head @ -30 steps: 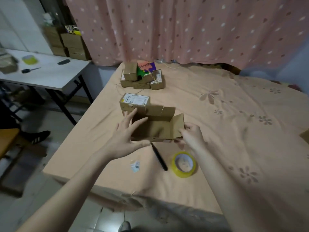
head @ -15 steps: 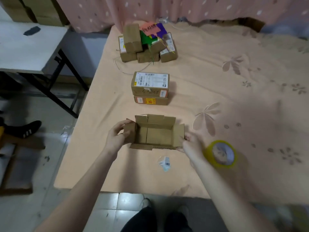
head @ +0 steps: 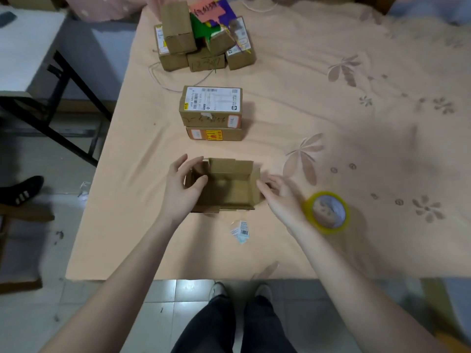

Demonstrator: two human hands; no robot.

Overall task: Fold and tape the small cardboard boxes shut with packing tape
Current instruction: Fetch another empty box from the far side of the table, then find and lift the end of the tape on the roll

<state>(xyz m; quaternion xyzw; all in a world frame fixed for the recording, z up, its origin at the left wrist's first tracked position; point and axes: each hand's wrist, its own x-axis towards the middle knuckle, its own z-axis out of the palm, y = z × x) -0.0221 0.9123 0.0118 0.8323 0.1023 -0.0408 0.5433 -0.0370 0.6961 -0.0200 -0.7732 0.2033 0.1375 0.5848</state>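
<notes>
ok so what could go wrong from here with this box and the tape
The open box has its flaps up with the left hand and right hand only at its ends; the flaps may spring back before taping. The tape roll lies beside the right wrist and could get knocked away.

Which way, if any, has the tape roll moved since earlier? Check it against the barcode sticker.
No. The tape roll lies right of the barcode sticker, as before; only the camera shifted.
</notes>
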